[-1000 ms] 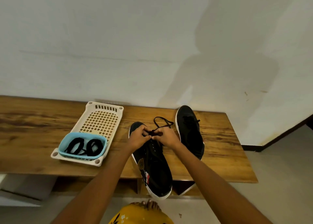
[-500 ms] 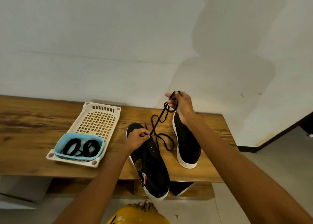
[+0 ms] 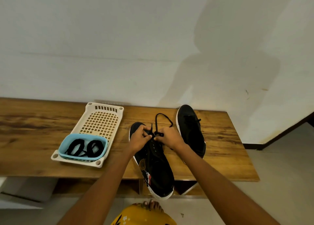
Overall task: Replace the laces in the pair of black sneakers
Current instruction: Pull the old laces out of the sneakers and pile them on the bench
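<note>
Two black sneakers with white soles lie on the wooden bench. The near sneaker (image 3: 155,167) points away from me, its heel hanging over the front edge. Over its toe end, my left hand (image 3: 139,139) and my right hand (image 3: 169,138) both pinch its black lace (image 3: 163,121), which loops up behind them towards the wall. The second sneaker (image 3: 191,131) lies just to the right, still laced. A blue bowl (image 3: 83,145) holds two coiled black laces (image 3: 85,147).
The blue bowl stands in the near end of a cream perforated tray (image 3: 100,121) left of the shoes. The wooden bench (image 3: 34,139) runs against a white wall, and its right end (image 3: 237,156) stops near a doorway. My foot (image 3: 153,205) shows below.
My right hand, raised high half a second ago pulling the lace up, has come back down to the near sneaker's toe end. The left hand has stayed on the shoe.
</note>
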### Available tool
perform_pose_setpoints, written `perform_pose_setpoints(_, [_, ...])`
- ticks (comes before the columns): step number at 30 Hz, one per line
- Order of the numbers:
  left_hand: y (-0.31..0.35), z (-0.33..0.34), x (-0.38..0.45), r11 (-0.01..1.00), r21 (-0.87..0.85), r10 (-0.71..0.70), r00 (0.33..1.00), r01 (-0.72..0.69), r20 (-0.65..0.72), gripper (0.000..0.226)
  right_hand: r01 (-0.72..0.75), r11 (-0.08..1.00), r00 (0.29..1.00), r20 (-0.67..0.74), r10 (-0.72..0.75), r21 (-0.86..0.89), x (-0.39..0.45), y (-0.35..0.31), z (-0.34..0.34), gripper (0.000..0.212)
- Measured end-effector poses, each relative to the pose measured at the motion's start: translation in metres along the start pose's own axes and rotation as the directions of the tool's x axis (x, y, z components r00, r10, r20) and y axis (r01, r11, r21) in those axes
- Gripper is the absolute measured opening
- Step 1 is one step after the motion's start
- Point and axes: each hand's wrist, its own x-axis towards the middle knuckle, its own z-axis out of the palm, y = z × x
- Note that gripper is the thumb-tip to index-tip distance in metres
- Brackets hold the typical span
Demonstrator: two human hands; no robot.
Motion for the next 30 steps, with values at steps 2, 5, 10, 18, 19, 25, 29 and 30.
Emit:
perform_pose_setpoints(2, [0.000,0.000,0.000,1.000,-0.016,-0.006,1.000,0.006,0.002,0.028,0.005,0.997,1.000,-0.010,-0.005,-0.071,0.002,-0.002,-0.005,0.025])
perform_pose_setpoints(5, [0.000,0.000,0.000,1.000,-0.024,0.002,1.000,-0.002,-0.007,0.026,0.041,0.997,0.999,0.020,-0.040,-0.062,0.001,-0.005,-0.008,0.021])
perform_pose_setpoints(10, [0.000,0.000,-0.002,1.000,0.000,0.023,1.000,-0.023,-0.003,0.023,0.025,0.996,0.999,0.046,-0.029,0.081,0.003,-0.001,-0.001,0.015])
perform_pose_setpoints(18, [0.015,-0.014,0.026,0.966,0.225,0.122,0.992,-0.128,0.040,0.026,-0.008,0.220,0.953,-0.059,0.296,0.976,-0.006,-0.014,-0.056,0.027])
perform_pose_setpoints(19, [0.017,-0.017,0.031,0.959,0.249,0.121,0.991,-0.131,0.056,0.027,0.050,0.092,0.937,-0.078,0.340,0.995,-0.002,-0.012,-0.068,0.025])
perform_pose_setpoints(25, [0.027,-0.026,0.049,0.934,0.312,0.126,0.978,-0.174,0.168,0.035,-0.125,0.686,0.969,-0.060,0.239,0.717,0.015,0.010,-0.069,0.017])
perform_pose_setpoints(29, [0.020,-0.029,0.052,0.925,0.334,0.118,0.972,-0.183,0.204,0.034,-0.126,0.992,0.991,0.040,0.125,0.020,0.019,0.024,0.001,0.039])
perform_pose_setpoints(30, [0.018,-0.029,0.052,0.923,0.336,0.123,0.971,-0.188,0.205,0.034,-0.125,0.990,0.991,0.031,0.128,-0.068,0.018,0.023,0.017,0.039])
